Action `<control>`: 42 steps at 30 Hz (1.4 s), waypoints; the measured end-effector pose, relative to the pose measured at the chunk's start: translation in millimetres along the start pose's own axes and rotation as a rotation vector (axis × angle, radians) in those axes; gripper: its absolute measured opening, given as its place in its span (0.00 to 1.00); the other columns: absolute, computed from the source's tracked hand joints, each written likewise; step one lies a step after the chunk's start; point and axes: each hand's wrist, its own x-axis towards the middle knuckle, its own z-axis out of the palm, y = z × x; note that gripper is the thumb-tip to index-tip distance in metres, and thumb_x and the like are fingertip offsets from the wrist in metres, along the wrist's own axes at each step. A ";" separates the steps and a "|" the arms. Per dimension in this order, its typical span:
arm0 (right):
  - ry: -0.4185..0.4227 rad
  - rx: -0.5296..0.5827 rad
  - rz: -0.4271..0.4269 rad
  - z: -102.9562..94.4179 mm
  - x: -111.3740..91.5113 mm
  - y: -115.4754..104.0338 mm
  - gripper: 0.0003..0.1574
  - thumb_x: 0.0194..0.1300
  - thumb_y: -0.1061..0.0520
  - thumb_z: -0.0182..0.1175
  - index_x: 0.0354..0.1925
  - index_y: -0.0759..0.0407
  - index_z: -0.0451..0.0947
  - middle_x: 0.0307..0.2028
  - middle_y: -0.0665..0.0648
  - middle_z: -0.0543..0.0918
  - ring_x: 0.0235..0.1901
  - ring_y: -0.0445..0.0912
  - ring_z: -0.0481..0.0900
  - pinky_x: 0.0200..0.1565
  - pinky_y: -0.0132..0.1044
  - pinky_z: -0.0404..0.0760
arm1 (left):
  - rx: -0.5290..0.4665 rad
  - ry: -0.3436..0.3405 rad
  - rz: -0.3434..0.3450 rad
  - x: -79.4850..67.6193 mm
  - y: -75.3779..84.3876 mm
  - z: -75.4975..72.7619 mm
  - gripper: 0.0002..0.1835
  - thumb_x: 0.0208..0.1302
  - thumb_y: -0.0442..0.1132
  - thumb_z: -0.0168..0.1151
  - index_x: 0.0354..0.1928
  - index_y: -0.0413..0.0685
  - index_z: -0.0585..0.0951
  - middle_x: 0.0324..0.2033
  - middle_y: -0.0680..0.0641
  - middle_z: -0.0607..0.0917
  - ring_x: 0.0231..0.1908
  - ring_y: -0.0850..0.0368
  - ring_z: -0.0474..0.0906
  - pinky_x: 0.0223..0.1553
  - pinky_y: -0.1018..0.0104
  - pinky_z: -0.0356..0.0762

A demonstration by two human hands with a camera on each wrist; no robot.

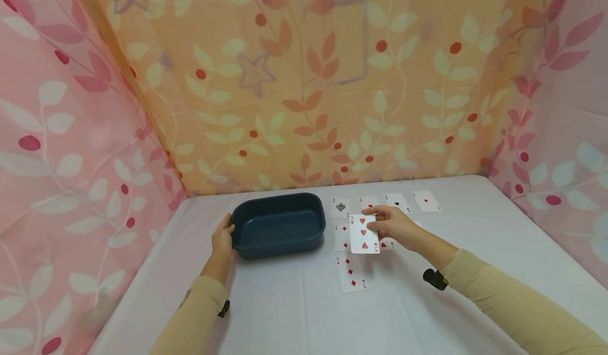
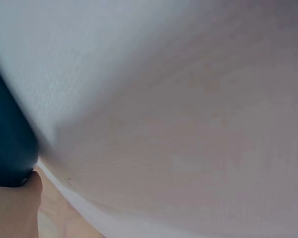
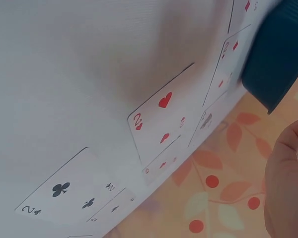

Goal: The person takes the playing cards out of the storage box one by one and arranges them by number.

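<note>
My right hand [image 1: 396, 227] pinches a three of hearts [image 1: 362, 243] above the card rows, its face showing in the head view. At the left end of a dark blue rectangular tub [image 1: 280, 249], my left hand [image 1: 222, 241] grips the rim. Under the raised card lie a two of diamonds [image 1: 340, 236] and a two of hearts [image 3: 164, 111], partly covered in the head view. Closer to me is a three of diamonds [image 1: 351, 276]. The right wrist view also shows a two of clubs [image 3: 59, 191], which my right hand mostly hides from the head camera.
Along the back lie an ace of spades [image 1: 340, 207], a partly hidden ace of hearts [image 1: 368, 202], an ace of clubs [image 1: 397, 203] and an ace of diamonds [image 1: 426, 201]. A white cloth [image 1: 266, 307] covers the table. Patterned curtains [image 1: 304, 80] stand behind and at both sides.
</note>
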 end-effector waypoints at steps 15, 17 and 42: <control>-0.018 -0.022 -0.028 -18.5 -16.0 11.3 0.30 0.64 0.67 0.59 0.62 0.74 0.66 0.39 0.57 0.84 0.34 0.47 0.80 0.34 0.38 0.82 | -0.021 0.007 -0.013 -1.1 -1.3 -1.3 0.29 0.74 0.29 0.35 0.75 0.48 0.53 0.75 0.49 0.48 0.74 0.55 0.36 0.72 0.63 0.39; -0.021 -0.017 -0.030 -20.4 -18.3 12.1 0.31 0.63 0.67 0.60 0.63 0.74 0.66 0.40 0.58 0.84 0.34 0.47 0.80 0.34 0.38 0.82 | -0.016 0.002 -0.006 -1.2 -1.0 -1.6 0.29 0.74 0.29 0.34 0.75 0.47 0.52 0.75 0.49 0.48 0.74 0.55 0.36 0.72 0.63 0.39; -0.037 -0.091 0.034 -32.0 -40.7 32.4 0.30 0.61 0.66 0.63 0.60 0.76 0.68 0.31 0.55 0.83 0.32 0.47 0.80 0.33 0.37 0.82 | -0.027 -0.017 -0.020 -1.2 -0.4 -2.8 0.30 0.73 0.29 0.32 0.75 0.49 0.51 0.75 0.51 0.47 0.74 0.57 0.35 0.72 0.63 0.38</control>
